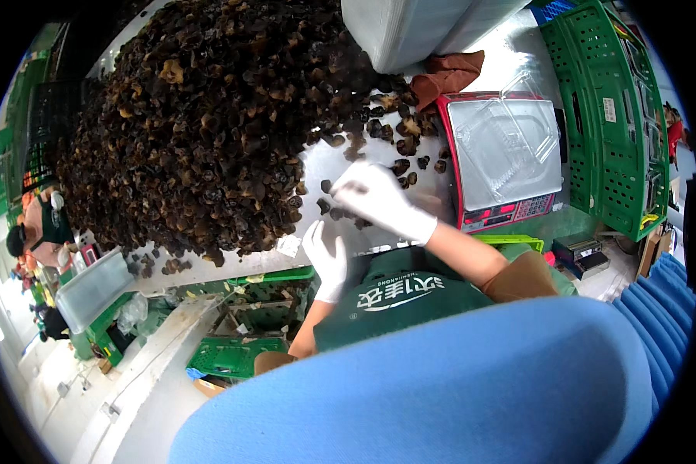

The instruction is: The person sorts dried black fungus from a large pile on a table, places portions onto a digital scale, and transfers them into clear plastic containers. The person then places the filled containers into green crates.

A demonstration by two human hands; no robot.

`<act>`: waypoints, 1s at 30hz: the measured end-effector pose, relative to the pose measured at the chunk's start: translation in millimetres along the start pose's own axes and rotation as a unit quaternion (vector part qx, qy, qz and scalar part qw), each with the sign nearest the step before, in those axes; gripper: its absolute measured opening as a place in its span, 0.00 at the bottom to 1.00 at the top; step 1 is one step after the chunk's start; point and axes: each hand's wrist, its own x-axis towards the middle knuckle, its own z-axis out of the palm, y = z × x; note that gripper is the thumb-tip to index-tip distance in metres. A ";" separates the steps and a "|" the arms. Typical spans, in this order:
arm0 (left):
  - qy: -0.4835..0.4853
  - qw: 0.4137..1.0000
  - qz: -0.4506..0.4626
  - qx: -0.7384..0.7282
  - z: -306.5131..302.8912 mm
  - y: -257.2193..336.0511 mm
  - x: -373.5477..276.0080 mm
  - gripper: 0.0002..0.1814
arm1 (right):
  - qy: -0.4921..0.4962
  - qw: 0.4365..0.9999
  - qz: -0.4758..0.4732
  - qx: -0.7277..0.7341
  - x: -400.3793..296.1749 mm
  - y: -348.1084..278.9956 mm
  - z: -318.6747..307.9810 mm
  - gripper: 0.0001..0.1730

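A large heap of dark brown wood ear mushrooms [209, 127] covers much of the metal table [325, 168] in front of me. My right hand [377, 200], in a white glove, is over the loose mushroom pieces at the heap's right side. It is blurred, with a dark patch at its fingers, so whether it grips a piece is unclear. My left hand [327, 258], also gloved, hovers by the table's near edge with thumb and fingers apart and nothing in it. Right of my hands, a clear plastic clamshell box [507, 145] lies open on a red digital scale [470, 217].
Behind the scale are a brown cloth [449, 75] and a stack of clear plastic containers [406, 29]. Green crates [600, 116] stand at the right. A translucent bin [95, 290] is at the left, near another worker [43, 223]. A green crate [232, 356] sits below the table.
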 end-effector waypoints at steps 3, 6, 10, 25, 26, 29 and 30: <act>-0.039 0.999 0.011 0.026 19.0 -17.7 -13.9 0.35 | -0.308 0.950 -0.048 0.012 -45.1 -34.0 52.3 0.13; -0.067 0.993 0.038 0.084 36.1 -39.3 -21.5 0.41 | -0.158 0.979 -0.126 -0.037 -57.4 12.0 35.5 0.10; -0.173 0.965 0.112 0.160 32.6 -37.3 -30.1 0.44 | 0.049 0.987 -0.009 -0.155 -59.5 63.9 -44.4 0.10; -0.203 0.956 0.190 0.089 -31.3 -61.3 16.2 0.52 | -0.025 0.944 -0.082 -0.320 -76.9 116.4 -32.8 0.49; -0.164 0.959 0.205 0.107 -23.0 -42.9 41.6 0.59 | -0.004 0.949 -0.079 -0.304 -70.5 117.5 -32.0 0.49; -0.159 0.972 0.159 0.070 16.3 -10.3 69.6 0.68 | 0.012 0.943 -0.119 -0.309 -31.5 116.9 -30.4 0.47; -0.153 0.972 0.166 0.073 30.1 -11.4 74.8 0.68 | 0.007 0.935 -0.151 -0.319 -15.8 111.3 -29.9 0.46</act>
